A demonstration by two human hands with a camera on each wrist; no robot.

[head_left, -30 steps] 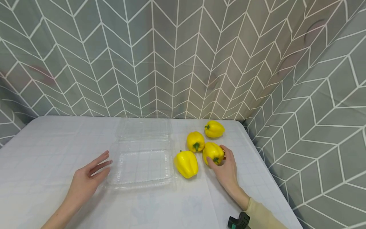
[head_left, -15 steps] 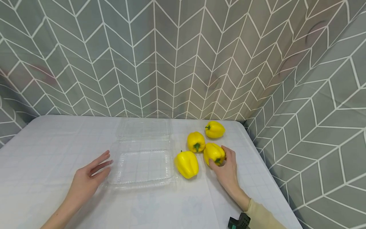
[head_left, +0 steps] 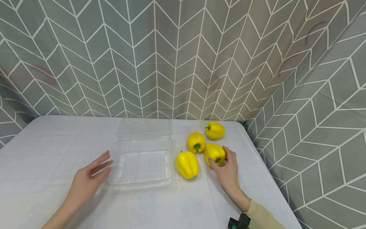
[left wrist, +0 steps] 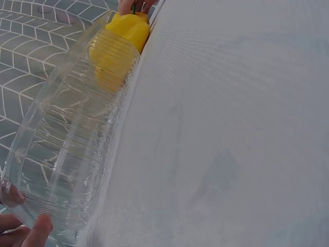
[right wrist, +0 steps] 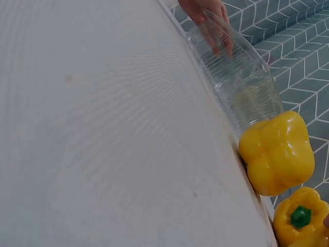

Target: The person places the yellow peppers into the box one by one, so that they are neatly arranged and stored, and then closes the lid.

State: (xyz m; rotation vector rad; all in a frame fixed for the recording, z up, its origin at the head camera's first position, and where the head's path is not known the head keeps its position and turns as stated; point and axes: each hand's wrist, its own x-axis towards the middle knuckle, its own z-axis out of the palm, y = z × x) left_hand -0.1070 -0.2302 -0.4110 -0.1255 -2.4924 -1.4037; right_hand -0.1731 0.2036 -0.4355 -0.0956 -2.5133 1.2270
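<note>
"While the right hand (head_left: 228, 171) has its thumb and fingers round one yellow pepper (head_left: 213, 151), what is the left hand (head_left: 87, 178) doing?"

"It hovers or rests loosely at the left end of the clear container (head_left: 143, 167), fingers fairly straight, gripping nothing. I can't tell whether they touch the plastic."

"And where is the held pepper, going by the container?"

"To its right, beyond the nearest pepper (head_left: 186, 164), which lies just beside the container's right edge. A third pepper (head_left: 195, 141) sits right by the held one, and a fourth (head_left: 215, 130) lies to the right of the container's folded-back lid (head_left: 144, 128)."

"Any advice on the hold?"

"I'd keep thumb and fingers on opposite sides and squeeze only enough to stop smooth skin slipping. Its neighbours could roll if knocked, so lifting straight up looks safer than dragging."

"Any labels?"

"None I can read on the peppers, the container or the white tablecloth (head_left: 186, 205). The black wrist device (head_left: 241, 220), nearer us and right of the container, shows no legible lettering either."
</note>
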